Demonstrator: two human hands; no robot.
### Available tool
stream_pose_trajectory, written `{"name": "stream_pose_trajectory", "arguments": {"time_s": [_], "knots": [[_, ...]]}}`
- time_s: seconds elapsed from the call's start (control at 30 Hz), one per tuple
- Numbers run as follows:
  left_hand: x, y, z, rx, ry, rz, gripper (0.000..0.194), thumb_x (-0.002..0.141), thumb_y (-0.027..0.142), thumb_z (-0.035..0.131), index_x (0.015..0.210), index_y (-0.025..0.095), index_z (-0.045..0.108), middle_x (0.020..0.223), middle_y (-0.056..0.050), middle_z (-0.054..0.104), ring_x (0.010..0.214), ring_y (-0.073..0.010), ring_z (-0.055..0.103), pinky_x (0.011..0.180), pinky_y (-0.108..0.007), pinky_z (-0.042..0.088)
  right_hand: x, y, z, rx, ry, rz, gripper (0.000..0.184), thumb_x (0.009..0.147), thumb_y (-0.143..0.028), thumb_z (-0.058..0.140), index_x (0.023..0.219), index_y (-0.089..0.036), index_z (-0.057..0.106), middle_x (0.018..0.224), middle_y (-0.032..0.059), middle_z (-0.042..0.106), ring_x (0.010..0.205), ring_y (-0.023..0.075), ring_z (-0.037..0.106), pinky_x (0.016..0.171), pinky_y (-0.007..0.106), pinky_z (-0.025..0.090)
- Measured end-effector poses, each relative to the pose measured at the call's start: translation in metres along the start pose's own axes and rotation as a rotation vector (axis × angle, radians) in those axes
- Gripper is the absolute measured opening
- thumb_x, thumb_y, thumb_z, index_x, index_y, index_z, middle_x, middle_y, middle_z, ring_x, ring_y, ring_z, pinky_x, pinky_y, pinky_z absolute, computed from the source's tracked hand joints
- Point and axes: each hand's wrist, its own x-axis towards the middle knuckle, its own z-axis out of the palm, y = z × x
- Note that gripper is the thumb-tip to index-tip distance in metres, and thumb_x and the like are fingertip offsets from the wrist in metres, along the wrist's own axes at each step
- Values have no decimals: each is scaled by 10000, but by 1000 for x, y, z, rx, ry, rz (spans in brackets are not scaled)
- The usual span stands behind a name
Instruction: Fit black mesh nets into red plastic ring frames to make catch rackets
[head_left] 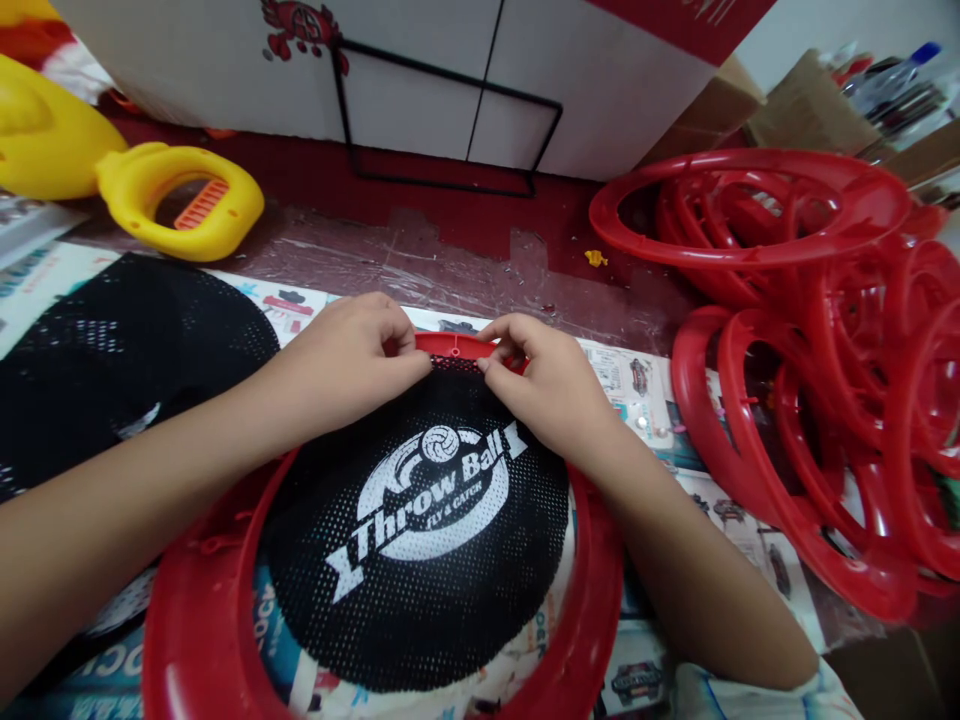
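Fingers pinched narrow, my left hand (341, 365) and right hand (551, 390) hold the black mesh (420, 625) at the red ring's (600, 570) far rim; even tension should prevent puckering.

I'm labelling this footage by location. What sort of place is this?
Probably a small toy assembly workshop: a heap of loose red rings, black mesh marked "Throw Ball" and a large carton suggest it.

The only view looks from the person's head, forward and steeply down, close above the work.
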Motion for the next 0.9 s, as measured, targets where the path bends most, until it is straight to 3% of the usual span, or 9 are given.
{"name": "stream_pose_trajectory", "arguments": {"time_s": [0.17,0.27,0.33,0.43,0.53,0.7,0.83,0.9], "knots": [[0,1,0,63,9,12,221,702,363,447,535,220,429,702,-39,523,701,-209,497,651,-359,356,3,1,1,-11,-17,28,262,753,-77,527,980,-153,631,731,-5,656,674,138,575,637,247,389],[1,0,0,96,5,37,210,712,372,444,567,219,447,736,-47,534,734,-213,516,679,-356,386,0,-5,-5,-149,6,21,262,785,-94,533,1022,-142,633,836,35,685,762,161,593,696,268,404],[1,0,1,128,-4,39,214,729,380,435,596,217,468,754,-53,543,756,-217,535,705,-355,409,-6,-14,-13,-275,-1,56,170,821,-167,564,963,-145,655,866,57,693,782,182,598,692,283,402],[0,1,1,180,-5,37,236,761,390,425,629,210,502,781,-62,560,756,-218,557,708,-352,429,-23,-27,-21,-450,-137,148,224,857,-355,596,798,-156,681,760,76,686,695,210,602,615,303,388],[-4,3,0,258,5,24,255,794,392,412,653,208,519,797,-77,579,759,-233,569,697,-362,436,-40,-33,-18,-544,-236,160,293,874,-383,583,789,-129,702,728,124,683,674,244,620,603,327,404],[-27,10,-6,404,-11,37,299,853,403,366,666,216,506,780,-93,593,733,-249,578,630,-361,421,-45,-22,-4,-497,-174,94,263,897,-321,564,923,-98,702,866,175,681,784,270,628,681,364,442],[-48,16,-11,486,-30,11,324,866,426,369,649,232,510,673,-60,602,581,-213,549,511,-329,358,-40,-13,-5,-371,-145,-6,149,871,-288,611,855,-167,697,911,93,650,864,203,597,760,311,442],[-48,18,-13,482,-25,12,325,861,443,379,693,230,558,707,-72,630,601,-228,564,523,-338,377,-40,-9,-7,-271,-112,-59,90,839,-252,640,801,-176,667,937,59,628,889,162,573,790,270,428]]}}
